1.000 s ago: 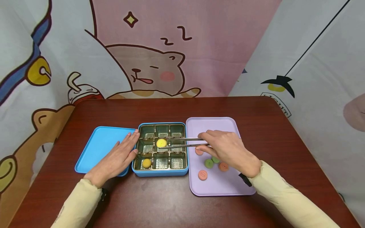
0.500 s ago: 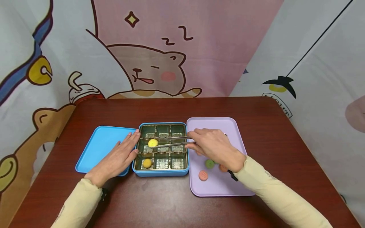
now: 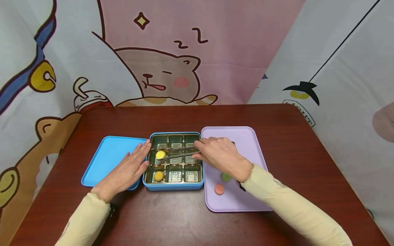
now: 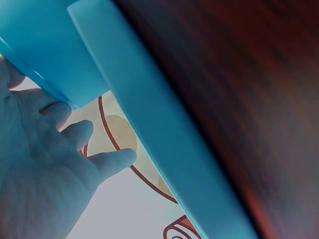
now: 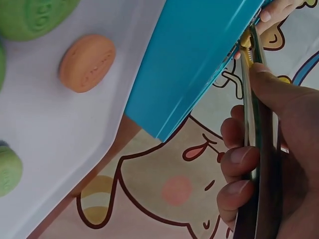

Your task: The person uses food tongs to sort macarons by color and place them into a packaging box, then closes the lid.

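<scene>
In the head view my right hand (image 3: 220, 155) grips metal tongs (image 3: 181, 155), which reach leftward over a blue box (image 3: 173, 187). A small yellow round piece (image 3: 160, 155) is at the tong tips, in the middle-left compartment. One more yellow piece (image 3: 158, 176) lies in the front-left compartment. Curled fingers hold the tongs (image 5: 261, 149) in the right wrist view. My left hand (image 3: 126, 171), fingers straight, rests against the box's left side and overlaps a blue lid (image 3: 107, 160). The left wrist view shows its fingers along the blue wall (image 4: 60, 55).
A lavender tray (image 3: 240, 201) stands right of the box, partly under my right arm. On it lie a green piece (image 3: 226, 177) and an orange piece (image 3: 219, 189); others are hidden. The right wrist view shows embossed marks on an orange piece (image 5: 87, 63).
My right hand has moved left with the tongs, carrying the yellow piece from the middle compartment to the middle-left one. The left hand has stayed in place.
</scene>
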A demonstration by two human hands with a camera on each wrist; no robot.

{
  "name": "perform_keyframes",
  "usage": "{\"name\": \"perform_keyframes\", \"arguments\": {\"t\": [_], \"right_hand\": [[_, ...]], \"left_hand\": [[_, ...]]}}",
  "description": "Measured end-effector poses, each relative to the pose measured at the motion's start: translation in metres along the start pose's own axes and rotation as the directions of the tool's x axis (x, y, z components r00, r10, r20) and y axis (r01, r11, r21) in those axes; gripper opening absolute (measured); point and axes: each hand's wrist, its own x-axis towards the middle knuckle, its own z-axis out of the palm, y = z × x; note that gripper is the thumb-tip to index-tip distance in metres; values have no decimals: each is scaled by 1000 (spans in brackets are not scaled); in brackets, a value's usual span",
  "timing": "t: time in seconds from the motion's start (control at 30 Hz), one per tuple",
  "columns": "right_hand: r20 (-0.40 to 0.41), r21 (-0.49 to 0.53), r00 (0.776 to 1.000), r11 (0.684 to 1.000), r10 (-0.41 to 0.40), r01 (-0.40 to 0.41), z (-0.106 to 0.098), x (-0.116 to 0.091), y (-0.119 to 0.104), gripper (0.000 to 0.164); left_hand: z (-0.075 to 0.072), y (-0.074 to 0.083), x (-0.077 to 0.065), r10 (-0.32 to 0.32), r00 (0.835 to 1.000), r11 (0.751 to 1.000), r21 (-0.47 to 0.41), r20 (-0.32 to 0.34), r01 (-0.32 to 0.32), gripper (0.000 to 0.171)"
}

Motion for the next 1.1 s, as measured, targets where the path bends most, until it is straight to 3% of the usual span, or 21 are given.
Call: {"name": "perform_keyframes", "arguments": {"t": [0.27, 0.67, 0.87, 1.1], "right_hand": [[31, -23, 999, 1000, -16, 16, 0, 10, -4, 35], [4, -42, 1000, 999, -5, 5, -4, 8, -2, 37], [30, 67, 997, 995, 69, -71, -9, -3, 4, 36], [94, 172, 979, 965, 182, -196, -22, -22, 12, 43]], "left_hand": [[1, -1, 0, -6, 1000, 1000, -5, 0, 6, 67], [2, -1, 1, -1, 1000, 1000, -8, 0, 1, 66], [1, 1, 1, 17, 1000, 1000, -23, -19, -17, 64], [-1, 4, 4, 29, 999, 999, -16, -40, -30, 63]]}}
